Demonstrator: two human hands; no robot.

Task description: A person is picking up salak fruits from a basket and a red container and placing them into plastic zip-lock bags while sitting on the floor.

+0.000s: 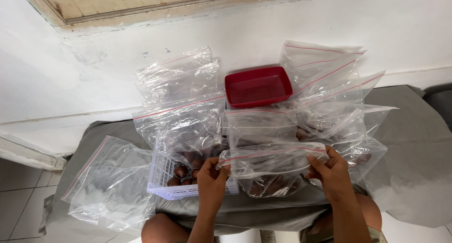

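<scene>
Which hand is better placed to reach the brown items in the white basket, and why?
Probably the left hand. It grips the clear zip bag at the end directly over the white basket of brown items. The right hand holds the far end, away from the basket.

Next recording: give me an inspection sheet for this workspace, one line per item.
Surface: grey cloth spread over a low support against a white wall.
Job's things: clear zip bag with a red seal strip, holding dark brown round pieces; white slatted basket with more brown pieces.
Clutter: many empty clear zip bags piled left and right; red plastic tray at the back.
Grippers: left hand and right hand each pinch an end of the bag's top edge with the fingers.
Cables: nothing seen.
Surroundings: tiled floor at left, wooden frame above.
</scene>
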